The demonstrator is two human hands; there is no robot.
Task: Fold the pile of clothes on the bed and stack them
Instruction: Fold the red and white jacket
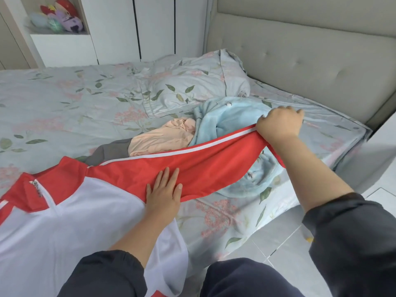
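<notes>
**Red sleeve held out taut across the bed**

A red and white jacket (64,221) lies spread front-up on the near left part of the bed (53,99), its collar and zip towards the left. The left hand (164,189) rests flat on it, fingers straight and together, pressing where the white body meets the red sleeve (203,161). This grip is wide and holds nothing.

The sleeve runs from that hand up and to the right, lifted off the sheet and drawn taut, a white stripe along its far edge. The right hand (278,123) has its grip closed on the sleeve's end, fingers curled round the cuff, the forearm reaching out over the bed's right side.

The rest of the pile lies beyond and under the sleeve. A peach garment (158,138) sits crumpled in the middle, with a grey garment (109,150) touching its left side. A pale blue fleece (231,116) is bunched to its right and shows again below the sleeve.

A floral pillow (192,82) lies just beyond the pile, against a padded headboard (310,61) on the right. White wardrobe doors (154,26) stand at the far side, and plush toys (62,16) sit in an open shelf at far left. Grey floor tiles (278,243) show at near right.
</notes>
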